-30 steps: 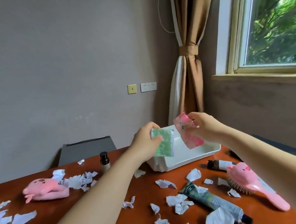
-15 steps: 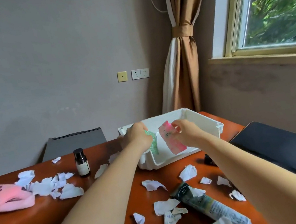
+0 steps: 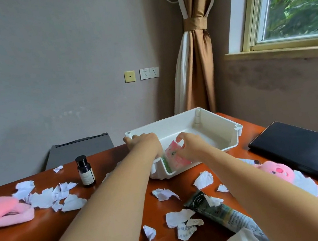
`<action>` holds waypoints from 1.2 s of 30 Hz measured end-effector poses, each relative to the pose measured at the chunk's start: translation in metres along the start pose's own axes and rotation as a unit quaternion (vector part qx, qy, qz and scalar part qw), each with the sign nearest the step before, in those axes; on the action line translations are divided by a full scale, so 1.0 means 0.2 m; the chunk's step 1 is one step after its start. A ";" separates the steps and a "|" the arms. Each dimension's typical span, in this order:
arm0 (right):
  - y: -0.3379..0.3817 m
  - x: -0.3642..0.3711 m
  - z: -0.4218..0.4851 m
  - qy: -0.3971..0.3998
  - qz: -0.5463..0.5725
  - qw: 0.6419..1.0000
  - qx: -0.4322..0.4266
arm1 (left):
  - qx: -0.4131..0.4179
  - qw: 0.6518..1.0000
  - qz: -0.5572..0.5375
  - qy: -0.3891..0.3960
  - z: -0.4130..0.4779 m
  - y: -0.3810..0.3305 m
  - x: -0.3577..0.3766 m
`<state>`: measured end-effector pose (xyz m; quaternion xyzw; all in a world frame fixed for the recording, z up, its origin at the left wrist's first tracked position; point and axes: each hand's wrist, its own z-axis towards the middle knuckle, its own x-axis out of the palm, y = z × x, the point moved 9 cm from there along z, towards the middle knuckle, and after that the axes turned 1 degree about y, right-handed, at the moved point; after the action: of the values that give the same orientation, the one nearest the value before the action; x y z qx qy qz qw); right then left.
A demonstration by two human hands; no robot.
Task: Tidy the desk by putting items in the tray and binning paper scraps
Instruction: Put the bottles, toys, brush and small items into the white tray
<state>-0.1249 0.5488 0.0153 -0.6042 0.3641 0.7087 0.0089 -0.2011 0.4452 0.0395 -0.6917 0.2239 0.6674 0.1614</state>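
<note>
A white plastic tray (image 3: 215,124) stands at the far side of the brown desk (image 3: 106,191). Both my hands reach into its near left corner. My right hand (image 3: 192,146) pinches a pink packet (image 3: 177,158) that leans low inside the tray. Beside it stands a green packet (image 3: 165,162), seen through the tray's near wall, its top running up under my left hand (image 3: 146,143), which curls over it at the tray's left rim. Torn white paper scraps (image 3: 45,197) lie scattered on the desk, more of these scraps (image 3: 180,219) between my forearms.
A small dark bottle (image 3: 85,171) stands left of the tray. A pink plush item (image 3: 1,210) lies far left. A dark green tube (image 3: 220,210) and a pink hairbrush (image 3: 276,171) lie near my right arm. A black folder (image 3: 308,150) lies at the right edge.
Both hands have moved forward and down, carrying the green and pink packets from above the desk into the tray. My view has tilted down and shifted right.
</note>
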 end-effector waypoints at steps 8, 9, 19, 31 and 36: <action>0.04 0.04 0.00 0.002 -0.082 0.996 -0.018 | -0.002 0.999 0.005 0.033 0.00 -0.01 0.02; 0.05 0.02 0.00 -0.005 -0.089 0.996 -0.022 | 0.004 0.999 -0.022 0.022 0.00 -0.01 0.01; 0.26 -0.29 -0.25 -0.018 -0.118 0.991 -0.068 | 0.148 0.961 -0.226 -0.058 -0.32 0.00 -0.25; 0.29 -0.40 -0.92 0.016 -0.140 0.981 -0.133 | 0.228 0.939 -0.249 -0.069 -1.07 0.05 -0.29; 0.18 -0.31 -1.06 0.053 -0.139 0.983 -0.106 | 0.226 0.946 -0.233 -0.007 -1.23 0.09 -0.10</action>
<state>0.0569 0.4374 0.0863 -0.6831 0.1996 0.7021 0.0241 -0.0020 0.3042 0.0750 -0.6650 0.2003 0.5478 0.4664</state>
